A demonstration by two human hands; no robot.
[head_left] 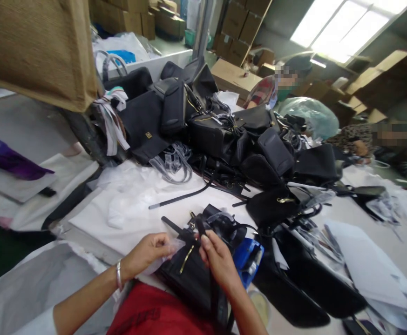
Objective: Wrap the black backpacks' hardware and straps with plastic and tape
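My left hand (156, 251) is closed on a piece of clear plastic film (177, 245). My right hand (215, 253) is wrapped round a black strap (201, 227), whose lower part hangs down below the fingers. Under both hands lies a black handbag (179, 272) with a gold zipper pull (186, 258) on its front. Its top, with metal fittings and loose straps, points away from me, and my right hand and forearm hide part of it. A blue packet (248, 260) sits just right of the bag.
A large heap of black bags (206, 135) fills the far side of the white table (186, 207). Bundled grey straps (175, 163) lie before it. More black bags and white sheets (367, 260) spread to the right. A metal post (201, 30) rises behind. Two people are across the table.
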